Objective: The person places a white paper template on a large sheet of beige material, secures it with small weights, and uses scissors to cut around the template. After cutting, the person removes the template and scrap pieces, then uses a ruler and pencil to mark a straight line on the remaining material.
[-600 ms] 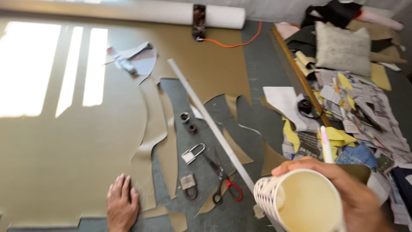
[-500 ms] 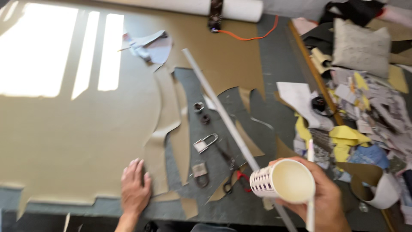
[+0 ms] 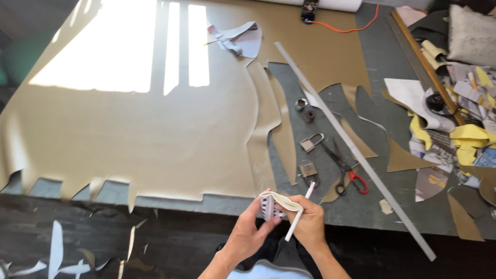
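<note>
Near the front edge of the bench [image 3: 392, 57], both hands meet over the dark floor just below the bench edge. Left hand [image 3: 250, 230]: fingers curled, pinching the striped side of a squashed paper cup [image 3: 276, 205]. Right hand [image 3: 309, 223]: fingers closed on the cup's flattened cream rim from the right, with a white pencil-like stick [image 3: 298, 218] gripped in the same hand; the stick slants up to the right, its upper tip above the knuckles.

Bench layout:
- Large tan sheet [image 3: 129, 129] covers the left and middle, its near edge cut into notches, with sunlight patches on its far part.
- Long pale straightedge [image 3: 356, 152] runs diagonally from far centre to near right.
- Red-handled scissors [image 3: 343, 168] lie just left of the straightedge.
- Two padlocks [image 3: 310, 142] lie left of the scissors; two small round weights [image 3: 305, 109] lie farther back.
- Paper scraps [image 3: 465, 139] are heaped at the right edge.
</note>
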